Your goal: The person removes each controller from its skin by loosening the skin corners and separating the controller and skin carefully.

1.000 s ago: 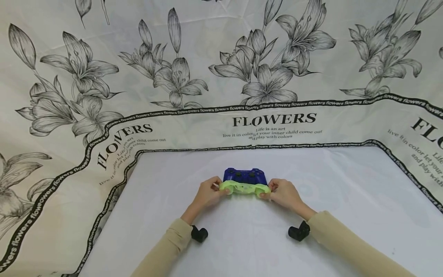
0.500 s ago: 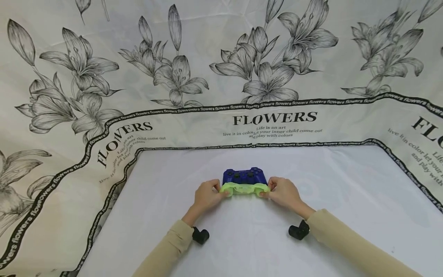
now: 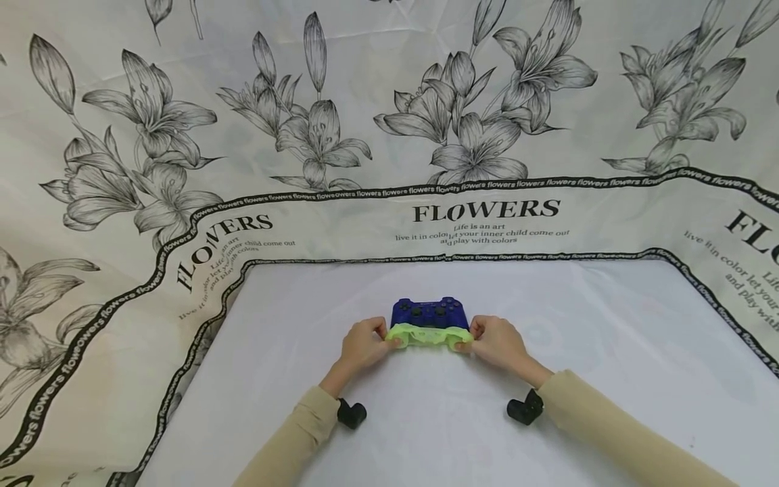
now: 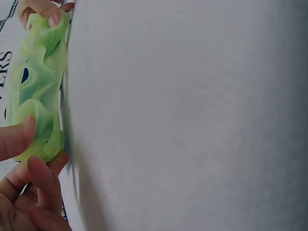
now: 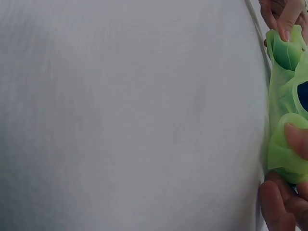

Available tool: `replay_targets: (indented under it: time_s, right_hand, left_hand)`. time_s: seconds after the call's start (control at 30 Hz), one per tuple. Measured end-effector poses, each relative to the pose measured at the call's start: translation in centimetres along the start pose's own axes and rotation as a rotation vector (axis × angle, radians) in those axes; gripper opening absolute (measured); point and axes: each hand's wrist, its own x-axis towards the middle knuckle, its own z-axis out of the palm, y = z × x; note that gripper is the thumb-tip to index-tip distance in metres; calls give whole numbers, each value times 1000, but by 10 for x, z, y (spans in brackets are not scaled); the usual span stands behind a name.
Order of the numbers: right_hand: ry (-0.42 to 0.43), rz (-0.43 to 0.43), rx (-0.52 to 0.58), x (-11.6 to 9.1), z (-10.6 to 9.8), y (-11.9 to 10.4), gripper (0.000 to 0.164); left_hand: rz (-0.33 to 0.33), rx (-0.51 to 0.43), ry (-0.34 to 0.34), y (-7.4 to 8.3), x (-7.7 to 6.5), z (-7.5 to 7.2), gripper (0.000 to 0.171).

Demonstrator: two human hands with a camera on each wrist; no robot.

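A blue game controller (image 3: pixel 429 313) has a translucent lime-green silicone sleeve (image 3: pixel 428 335) over its near side, covering the grips. Its far part, with the buttons and sticks, shows bare in the head view. At the left end my left hand (image 3: pixel 365 345) pinches the sleeve and the grip inside it, thumb on top and fingers underneath. My right hand (image 3: pixel 500 341) pinches the right end in the same way. In the left wrist view the green sleeve (image 4: pixel 41 82) looks wrinkled, with dark blue showing through a hole. The right wrist view cuts off part of the sleeve (image 5: pixel 284 91).
A white cloth-covered table (image 3: pixel 426 433) lies under the hands. Behind it hangs a floral cloth (image 3: pixel 341 223) with printed lettering. Black wrist cameras, the left one (image 3: pixel 351 413) and the right one (image 3: pixel 525 408), hang just above the table.
Both hands keep their pinch on the sleeve's ends. The sleeve and controller tilt slightly and shift only a little; the head view itself moves a bit.
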Motion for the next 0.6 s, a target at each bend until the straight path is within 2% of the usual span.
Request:
replay_targets:
  time_s: [0.3, 0.6]
  right_hand:
    - [-31, -3, 19, 0, 1, 2, 38]
    - [-76, 13, 41, 1, -1, 0, 33]
  left_hand:
    - [-24, 36, 15, 2, 0, 0, 33]
    - [-40, 102, 76, 9, -1, 5, 36]
